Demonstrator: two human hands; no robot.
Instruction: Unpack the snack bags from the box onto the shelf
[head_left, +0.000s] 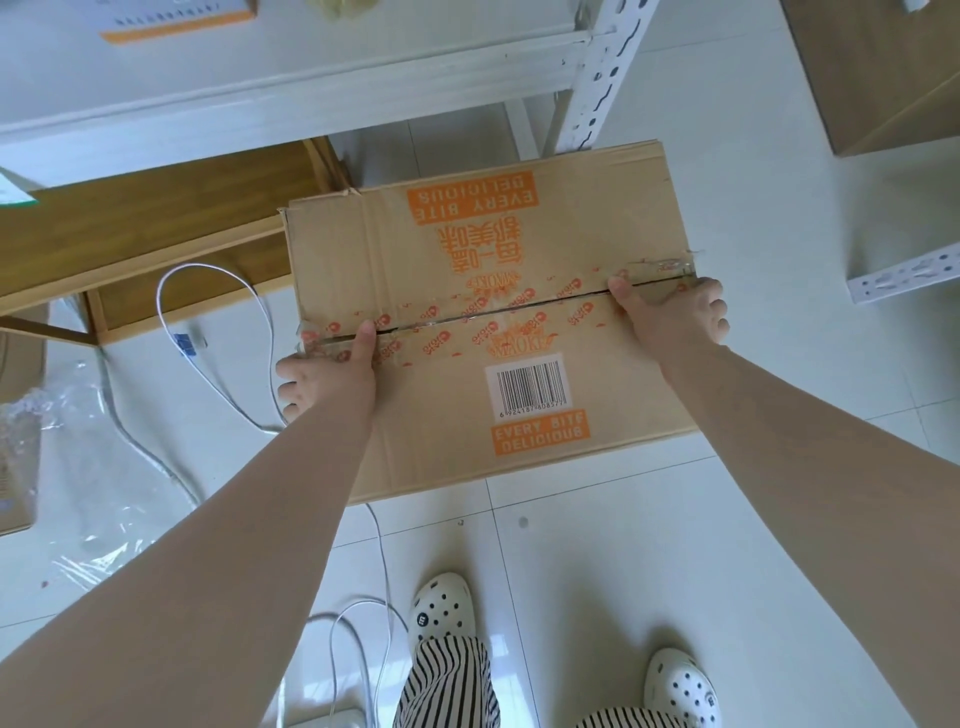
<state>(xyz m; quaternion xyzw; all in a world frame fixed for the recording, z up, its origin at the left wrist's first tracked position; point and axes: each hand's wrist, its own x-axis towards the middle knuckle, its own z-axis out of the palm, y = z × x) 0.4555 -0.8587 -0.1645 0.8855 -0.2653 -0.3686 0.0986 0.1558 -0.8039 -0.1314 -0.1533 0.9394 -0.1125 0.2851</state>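
Cardboard box (488, 322) sits on the white tile floor (753, 519), just in front of the white metal shelf (291, 78), flaps down with a split taped seam across the top. Left hand (322, 376) grips the box's left edge, thumb on the seam, fingers curled over the side. Right hand (675, 312) grips the right edge the same way, thumb at the seam. Snack bags not visible, box not opened. White cable (208, 291) loops on the floor left of the box. Wooden stand (156, 228) beside it.
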